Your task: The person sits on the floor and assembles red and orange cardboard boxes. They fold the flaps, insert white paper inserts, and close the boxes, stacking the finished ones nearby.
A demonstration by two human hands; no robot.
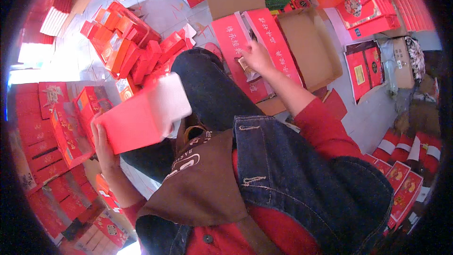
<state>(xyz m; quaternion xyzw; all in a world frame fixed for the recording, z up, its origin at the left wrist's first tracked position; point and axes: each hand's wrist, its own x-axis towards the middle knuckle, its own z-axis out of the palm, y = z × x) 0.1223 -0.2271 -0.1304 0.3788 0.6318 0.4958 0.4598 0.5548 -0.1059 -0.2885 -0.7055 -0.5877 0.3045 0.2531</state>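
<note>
My left hand (103, 147) grips the lower left edge of a red box lid (139, 118) with a white foam liner at its upper right, held over my left knee. My right hand (257, 57) reaches forward over my right knee and pinches a small tan packet (246, 66) above a long red flat box (245, 52) lying on a brown carton flap. My dark jeans and denim vest fill the middle of the view.
An open brown cardboard carton (309, 47) sits ahead on the right. A heap of small red boxes (127, 47) lies ahead on the left. Stacks of red boxes (47, 127) stand at my left, more red packaging (368, 0) at the far right.
</note>
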